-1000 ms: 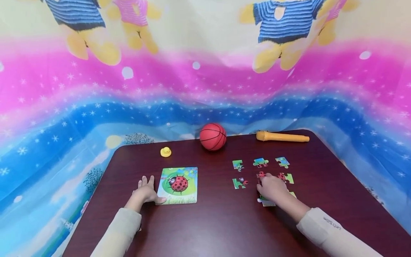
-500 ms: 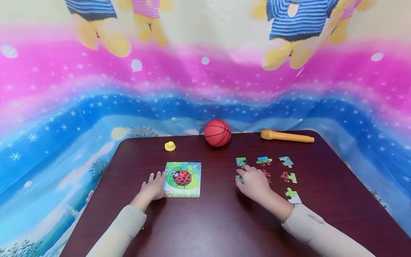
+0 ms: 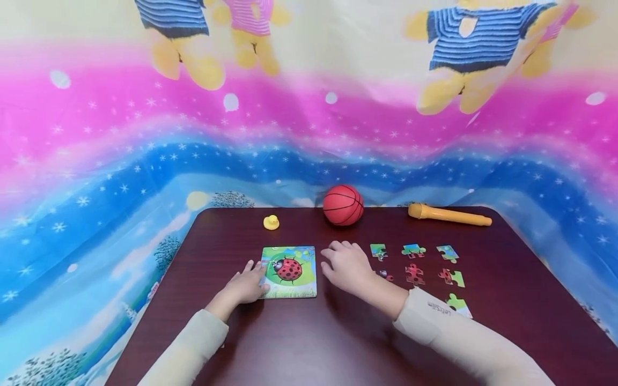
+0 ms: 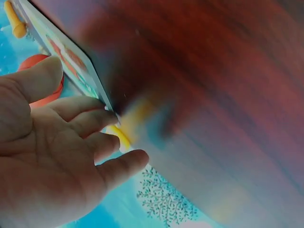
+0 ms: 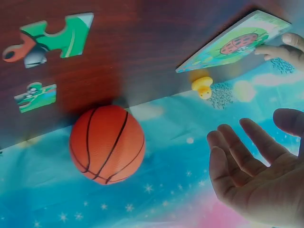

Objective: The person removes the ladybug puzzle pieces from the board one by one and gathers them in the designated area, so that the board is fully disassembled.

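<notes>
A square ladybug picture board (image 3: 300, 287) lies flat on the table. My left hand (image 3: 245, 284) touches its left edge, thumb and fingers spread; in the left wrist view the fingers (image 4: 95, 116) reach the board's edge. Just off the board's right side is my right hand (image 3: 348, 266), its fingers loosely bent. Nothing shows between these fingers (image 5: 249, 152) in the right wrist view. Several loose jigsaw pieces lie in rows to its right, among them a red piece (image 3: 414, 274) and a green-and-white corner piece (image 3: 458, 304). My right hand and forearm cover part of the rows.
A red toy basketball (image 3: 343, 206) stands at the table's back edge. Left of it sits a yellow rubber duck (image 3: 271, 222), and at the back right lies a yellow toy microphone (image 3: 449, 215). A printed cloth (image 3: 309, 128) hangs behind the dark table (image 3: 289, 343).
My right hand has moved left, from over the jigsaw pieces to beside the ladybug board. My left hand has stayed at the board's left edge. The head view has shifted slightly.
</notes>
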A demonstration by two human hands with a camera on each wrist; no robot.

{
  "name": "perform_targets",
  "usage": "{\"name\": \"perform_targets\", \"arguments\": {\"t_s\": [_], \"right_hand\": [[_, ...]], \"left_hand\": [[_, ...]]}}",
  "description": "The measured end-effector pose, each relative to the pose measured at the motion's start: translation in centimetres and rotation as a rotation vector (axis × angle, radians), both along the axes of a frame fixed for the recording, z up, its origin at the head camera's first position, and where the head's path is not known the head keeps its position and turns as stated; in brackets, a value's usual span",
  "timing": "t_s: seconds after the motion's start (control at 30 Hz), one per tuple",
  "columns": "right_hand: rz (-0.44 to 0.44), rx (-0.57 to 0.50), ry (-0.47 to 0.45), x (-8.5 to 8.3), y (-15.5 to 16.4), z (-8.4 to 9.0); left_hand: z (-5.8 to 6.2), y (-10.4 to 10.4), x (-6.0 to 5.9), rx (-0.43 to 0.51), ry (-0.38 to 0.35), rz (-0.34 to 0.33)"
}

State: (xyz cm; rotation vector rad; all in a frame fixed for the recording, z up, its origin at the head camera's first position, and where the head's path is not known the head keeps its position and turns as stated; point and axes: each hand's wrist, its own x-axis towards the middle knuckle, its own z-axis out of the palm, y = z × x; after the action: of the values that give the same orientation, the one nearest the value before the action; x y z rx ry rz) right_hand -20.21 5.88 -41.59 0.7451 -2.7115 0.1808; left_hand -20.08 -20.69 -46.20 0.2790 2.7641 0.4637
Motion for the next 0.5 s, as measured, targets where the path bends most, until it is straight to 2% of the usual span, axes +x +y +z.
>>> {"name": "perform_targets", "arguments": {"t_s": [0.13,0.37,0.5], "right_hand": [[0.038,-0.008,-0.008,-0.7,-1.0,-0.4],[0.056,0.039,-0.035,-1.5,-2.7,-1.0],[0.056,0.062,-0.080,-1.8,-3.8,-1.1]], "left_hand": [[-0.1,-0.7,-0.2,0.028,-0.016,-0.003],[-0.7,-1.3,-0.3,-0.039,0.016,-0.017],[-0.7,-1.5,-0.3,-0.046,0.035,-0.033]]}}
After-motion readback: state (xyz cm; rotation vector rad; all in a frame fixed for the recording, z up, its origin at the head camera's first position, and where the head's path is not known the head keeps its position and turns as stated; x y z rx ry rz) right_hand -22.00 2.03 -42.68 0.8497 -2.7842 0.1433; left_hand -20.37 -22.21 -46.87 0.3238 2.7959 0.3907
